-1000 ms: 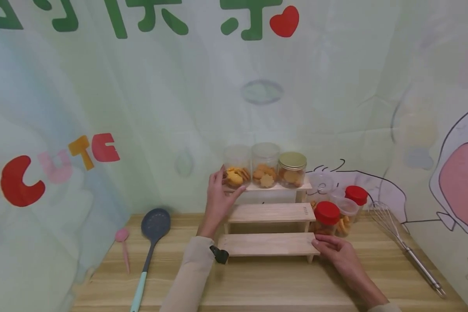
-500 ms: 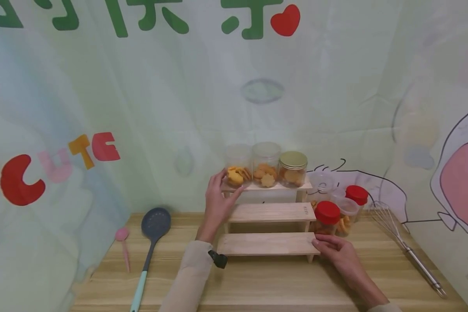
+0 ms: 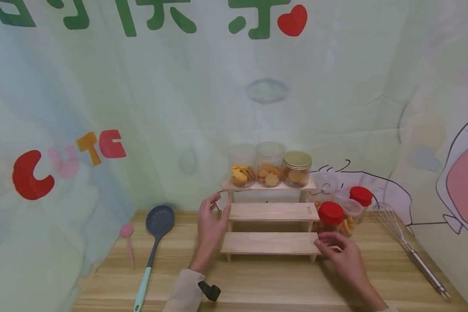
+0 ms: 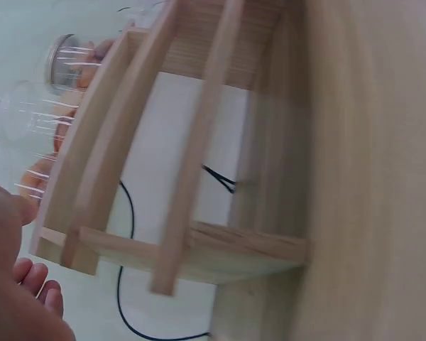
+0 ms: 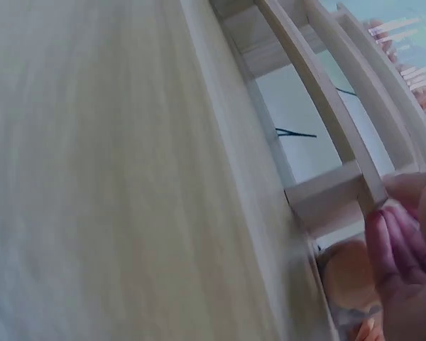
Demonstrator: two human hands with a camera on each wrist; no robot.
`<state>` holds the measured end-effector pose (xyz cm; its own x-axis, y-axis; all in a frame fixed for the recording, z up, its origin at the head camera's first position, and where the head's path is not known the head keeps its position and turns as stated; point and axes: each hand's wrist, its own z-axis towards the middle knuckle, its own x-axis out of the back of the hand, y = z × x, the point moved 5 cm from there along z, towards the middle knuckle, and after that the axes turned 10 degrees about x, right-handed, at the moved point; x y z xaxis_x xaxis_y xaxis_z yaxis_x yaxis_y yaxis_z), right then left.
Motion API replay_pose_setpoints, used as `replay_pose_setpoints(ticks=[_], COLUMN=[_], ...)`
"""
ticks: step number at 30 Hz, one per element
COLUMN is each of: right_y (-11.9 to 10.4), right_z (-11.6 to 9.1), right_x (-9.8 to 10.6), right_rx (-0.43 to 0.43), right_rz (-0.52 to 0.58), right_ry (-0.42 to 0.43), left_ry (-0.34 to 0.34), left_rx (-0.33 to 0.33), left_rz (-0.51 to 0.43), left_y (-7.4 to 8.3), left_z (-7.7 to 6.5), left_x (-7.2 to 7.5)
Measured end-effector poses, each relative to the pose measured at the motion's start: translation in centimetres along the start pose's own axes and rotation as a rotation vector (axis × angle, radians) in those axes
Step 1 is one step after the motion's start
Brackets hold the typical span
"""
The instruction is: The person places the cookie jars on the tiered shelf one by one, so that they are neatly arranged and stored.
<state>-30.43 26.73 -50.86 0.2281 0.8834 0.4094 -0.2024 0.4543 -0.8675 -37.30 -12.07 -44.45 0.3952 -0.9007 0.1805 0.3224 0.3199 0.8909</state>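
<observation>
A three-step wooden display rack [image 3: 273,212] stands on the table. On its top step are three clear jars in a row: a left jar of yellow cookies [image 3: 242,167], a middle jar of cookies [image 3: 271,167] and a gold-lidded jar of cookies [image 3: 297,169]. My left hand [image 3: 212,225] is apart from the jars, beside the rack's left side, fingers loosely bent and holding nothing; the left wrist view shows it just off the rack's end. With thumb and fingertips, my right hand [image 3: 342,255] pinches the right end of the bottom step, also seen in the right wrist view.
Right of the rack stand red-lidded jars [image 3: 331,214] and a clear-lidded cookie jar [image 3: 350,214]. A whisk [image 3: 413,253] lies at the far right. At the left lie a skimmer [image 3: 156,238] and a small pink spoon [image 3: 128,242]. A printed curtain hangs behind.
My left hand has let go of the left jar and come down and left, off the top step. My right hand stays at the bottom step's end. The view has shifted slightly.
</observation>
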Motion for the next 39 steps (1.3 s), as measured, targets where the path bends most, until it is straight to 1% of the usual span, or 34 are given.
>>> replay_pose_setpoints(ticks=[4, 7, 10, 12, 15, 19, 22, 25, 29, 33, 39], right_y=[-2.2, -3.8, -5.0, -5.5, -6.1, -6.5, -6.4, -6.1, -5.5, -5.0, -4.9], right_z=[-0.1, 0.1, 0.8, 1.5, 2.6, 3.7, 4.0, 4.2, 4.4, 4.6, 4.6], right_x=[0.1, 1.0, 2.5, 3.3, 4.1, 4.5, 4.4, 4.1, 3.8, 3.7, 3.9], right_rx=[0.206, 0.33, 0.39, 0.397, 0.378, 0.329, 0.296, 0.294, 0.314, 0.339, 0.405], right_rz=[-0.067, -0.097, -0.127, -0.155, -0.219, -0.288, -0.319, -0.341, -0.356, -0.345, -0.347], right_ry=[0.103, 0.21, 0.304, 0.331, 0.314, 0.24, 0.187, 0.151, 0.128, 0.122, 0.125], left_ry=[-0.029, -0.067, -0.109, -0.14, -0.187, -0.264, -0.302, -0.315, -0.311, -0.311, -0.332], left_rx=[0.101, 0.149, 0.19, 0.217, 0.239, 0.256, 0.269, 0.29, 0.331, 0.343, 0.354], left_rz=[0.028, 0.027, 0.025, 0.018, 0.044, 0.075, 0.056, 0.014, -0.031, -0.046, -0.046], left_y=[-1.7, -2.7, -3.5, -3.8, -4.2, -4.8, -5.3, -5.7, -6.2, -6.3, -6.4], left_z=[-1.2, -1.9, -2.6, -3.2, -3.9, -4.5, -4.8, -5.0, -5.3, -5.3, -5.2], left_x=[1.0, 1.6, 2.1, 2.4, 2.7, 2.7, 2.6, 2.7, 2.8, 2.8, 2.5])
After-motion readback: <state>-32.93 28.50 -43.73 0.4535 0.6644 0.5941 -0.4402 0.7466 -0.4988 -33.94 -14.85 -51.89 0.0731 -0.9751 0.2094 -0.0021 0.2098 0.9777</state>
